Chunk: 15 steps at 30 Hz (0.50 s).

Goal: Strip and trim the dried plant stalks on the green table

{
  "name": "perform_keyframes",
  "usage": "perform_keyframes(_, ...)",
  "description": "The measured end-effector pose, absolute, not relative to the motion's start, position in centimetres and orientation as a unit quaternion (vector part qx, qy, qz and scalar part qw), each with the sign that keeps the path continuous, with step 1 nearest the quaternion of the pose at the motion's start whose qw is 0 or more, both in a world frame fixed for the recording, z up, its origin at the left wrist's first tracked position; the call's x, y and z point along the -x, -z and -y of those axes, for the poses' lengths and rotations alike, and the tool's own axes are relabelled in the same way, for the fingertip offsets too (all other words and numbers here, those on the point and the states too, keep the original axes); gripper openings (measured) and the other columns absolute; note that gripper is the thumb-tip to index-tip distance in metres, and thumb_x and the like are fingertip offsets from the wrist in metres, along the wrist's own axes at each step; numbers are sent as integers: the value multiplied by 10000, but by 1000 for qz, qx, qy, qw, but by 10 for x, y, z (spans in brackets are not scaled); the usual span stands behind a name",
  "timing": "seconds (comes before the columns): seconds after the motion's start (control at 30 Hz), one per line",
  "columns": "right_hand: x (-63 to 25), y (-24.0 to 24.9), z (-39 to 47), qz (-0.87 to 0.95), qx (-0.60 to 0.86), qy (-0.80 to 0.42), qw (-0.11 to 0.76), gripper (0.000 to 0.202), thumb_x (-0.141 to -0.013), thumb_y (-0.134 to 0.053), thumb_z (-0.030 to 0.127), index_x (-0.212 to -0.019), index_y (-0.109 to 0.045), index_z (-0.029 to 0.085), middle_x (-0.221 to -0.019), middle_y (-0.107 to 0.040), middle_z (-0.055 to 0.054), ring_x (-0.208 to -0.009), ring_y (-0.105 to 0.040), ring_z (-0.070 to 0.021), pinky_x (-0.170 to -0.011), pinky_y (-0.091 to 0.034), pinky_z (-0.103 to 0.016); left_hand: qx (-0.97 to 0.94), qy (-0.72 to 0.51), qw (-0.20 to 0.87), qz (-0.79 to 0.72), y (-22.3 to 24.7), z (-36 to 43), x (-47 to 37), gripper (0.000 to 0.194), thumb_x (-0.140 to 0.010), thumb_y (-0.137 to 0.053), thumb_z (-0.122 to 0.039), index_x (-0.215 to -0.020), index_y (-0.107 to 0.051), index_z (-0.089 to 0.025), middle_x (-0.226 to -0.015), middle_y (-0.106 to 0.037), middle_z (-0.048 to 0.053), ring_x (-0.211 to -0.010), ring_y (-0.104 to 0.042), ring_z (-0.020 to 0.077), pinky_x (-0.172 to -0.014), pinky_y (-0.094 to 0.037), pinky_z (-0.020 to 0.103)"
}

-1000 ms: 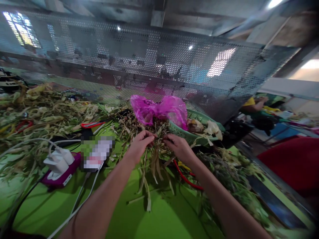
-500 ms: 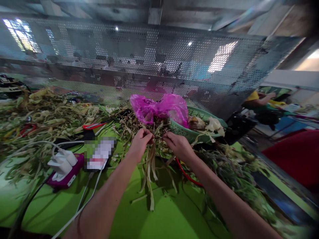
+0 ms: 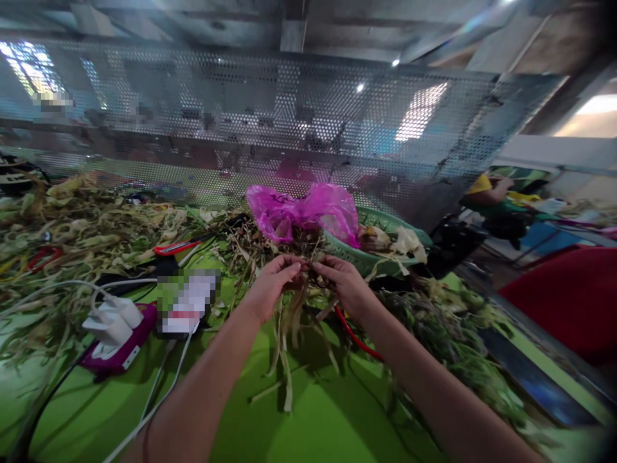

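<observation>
My left hand [image 3: 276,283] and my right hand [image 3: 343,281] meet fingertip to fingertip in the middle, both pinched on dry plant strips [image 3: 288,341]. The pale strips hang down from between the fingers over the green table [image 3: 308,431]. Just beyond the fingers lies a heap of dry brown scraps [image 3: 245,247]. A pink plastic bag [image 3: 303,209] rests behind my hands, partly over a green basket [image 3: 373,260] that holds pale husks [image 3: 409,244].
Dried leaves [image 3: 96,235] cover the left side; green stalks [image 3: 448,347] lie at the right. A purple power strip [image 3: 123,357], a phone [image 3: 190,302], cables and a red cutter [image 3: 176,248] lie at left. A perforated metal panel [image 3: 231,128] stands behind; a person's arm [image 3: 496,193] shows far right.
My hands have come closer together, their fingertips now nearly touching at the strips. The whole view has shifted slightly, so the surroundings sit a little further left.
</observation>
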State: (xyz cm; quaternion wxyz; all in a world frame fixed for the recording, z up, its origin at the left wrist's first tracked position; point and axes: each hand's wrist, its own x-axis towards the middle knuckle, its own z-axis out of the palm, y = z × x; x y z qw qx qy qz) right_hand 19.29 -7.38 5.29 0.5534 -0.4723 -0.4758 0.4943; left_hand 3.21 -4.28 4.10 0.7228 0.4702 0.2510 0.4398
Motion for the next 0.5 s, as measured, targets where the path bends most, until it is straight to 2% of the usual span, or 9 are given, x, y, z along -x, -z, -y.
perform_keyframes(0.13,-193,-58,77,463,459,-522,550,232,-661,-760,371,-784,-693,187,-706,-690,-10,-631,-624,-159,-658,-500,-283,-494,-436,685,-312,-41,42,-32,256,-692,-722,-331,-836,-613,-149,-777,-612,0,-684,-524,102,-657,-400,231)
perform_keyframes(0.4,-194,-54,75,549,478,-447,520,260,-701,-727,418,-801,-715,178,-795,-713,-33,-814,-650,-193,-842,-476,-338,-553,-424,649,-305,-35,42,-35,308,-665,-742,-375,-824,-632,-135,-792,-639,12,-748,-540,128,-740,-405,258)
perform_keyframes(0.5,-193,-55,76,561,482,-429,518,289,-705,-720,435,-824,-710,172,-823,-714,-40,-829,-645,-205,-870,-467,-365,-584,-422,617,-316,-33,40,-36,263,-681,-715,-352,-810,-642,-135,-760,-637,7,-714,-531,128,-714,-403,257)
